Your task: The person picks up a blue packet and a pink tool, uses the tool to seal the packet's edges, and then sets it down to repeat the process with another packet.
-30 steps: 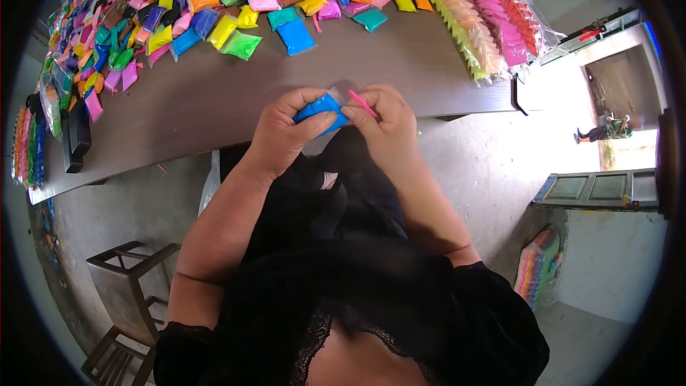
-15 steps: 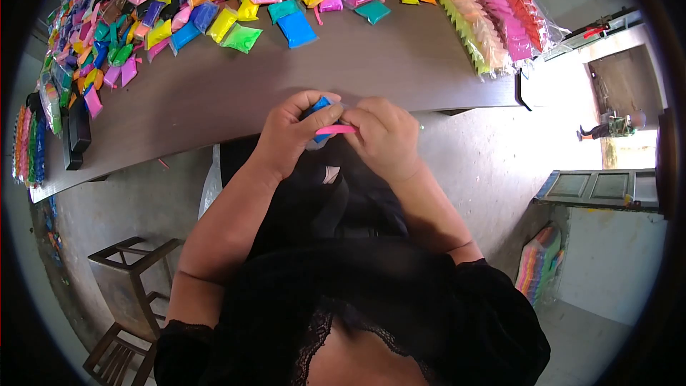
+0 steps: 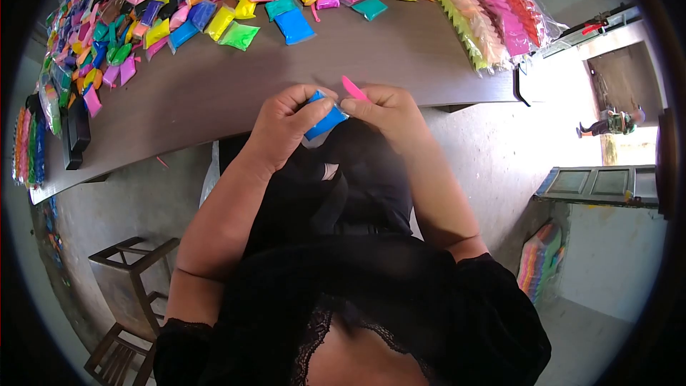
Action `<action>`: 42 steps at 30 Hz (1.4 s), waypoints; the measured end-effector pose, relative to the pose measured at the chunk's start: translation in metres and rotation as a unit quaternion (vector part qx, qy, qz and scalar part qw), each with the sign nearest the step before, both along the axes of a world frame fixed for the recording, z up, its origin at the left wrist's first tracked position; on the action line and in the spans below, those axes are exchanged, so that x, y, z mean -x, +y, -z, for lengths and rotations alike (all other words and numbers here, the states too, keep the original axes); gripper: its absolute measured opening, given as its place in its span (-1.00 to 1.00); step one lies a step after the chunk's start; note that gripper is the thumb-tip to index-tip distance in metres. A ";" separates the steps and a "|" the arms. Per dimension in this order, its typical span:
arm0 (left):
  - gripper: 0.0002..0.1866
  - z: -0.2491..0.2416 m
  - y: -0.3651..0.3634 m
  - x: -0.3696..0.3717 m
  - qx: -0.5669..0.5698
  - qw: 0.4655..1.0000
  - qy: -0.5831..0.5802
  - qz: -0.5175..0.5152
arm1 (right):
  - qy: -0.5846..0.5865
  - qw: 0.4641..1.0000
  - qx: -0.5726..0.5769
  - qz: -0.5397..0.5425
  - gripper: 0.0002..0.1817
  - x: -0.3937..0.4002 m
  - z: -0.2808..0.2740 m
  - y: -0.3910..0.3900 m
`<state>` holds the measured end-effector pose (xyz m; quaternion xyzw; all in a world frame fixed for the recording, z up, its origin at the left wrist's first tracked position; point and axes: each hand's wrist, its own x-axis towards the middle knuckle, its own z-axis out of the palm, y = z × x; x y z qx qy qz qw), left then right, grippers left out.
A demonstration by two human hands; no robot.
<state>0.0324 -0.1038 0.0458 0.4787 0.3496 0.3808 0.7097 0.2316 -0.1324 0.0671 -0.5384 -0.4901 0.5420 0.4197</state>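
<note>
My left hand (image 3: 284, 125) is closed round a small blue packet of modelling clay (image 3: 327, 123), the thumb lying over its face. A clear wrapper edge shows at the packet's right end. In my right hand (image 3: 388, 111) a slim pink plastic tool (image 3: 353, 88) is gripped between thumb and fingers, its end pointing up and to the left. The right thumb tip comes right at the packet's wrapper corner. Both hands are in front of the table's near edge, above my lap.
A heap of colourful clay packets (image 3: 153, 18) covers the back and left of the brown table (image 3: 214, 93). Bagged stacks of frilled coloured pieces (image 3: 486, 18) lie at the right end. A wooden chair (image 3: 128, 279) stands at lower left. A person (image 3: 614, 124) is beyond the doorway.
The pink tool has swung from lying across the packet to pointing up above it. My right hand has turned with it, and more of the blue packet shows.
</note>
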 end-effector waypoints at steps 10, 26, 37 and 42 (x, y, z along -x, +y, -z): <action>-0.81 0.001 0.006 0.007 -0.036 0.994 0.026 0.098 | 0.047 0.995 0.035 -0.077 -0.83 -0.009 -0.002 -0.001; -0.81 0.008 0.016 -0.001 -0.074 0.996 -0.006 0.047 | 0.165 0.975 0.130 -0.078 -0.87 -0.010 0.017 0.002; -0.84 -0.002 0.016 -0.006 -0.308 0.933 0.185 -0.038 | 0.058 0.993 0.090 -0.042 -0.81 0.000 0.026 0.006; -0.76 0.017 0.050 -0.006 -0.290 0.930 0.216 -0.071 | -0.247 0.966 -0.072 -0.020 -0.73 0.007 0.037 0.052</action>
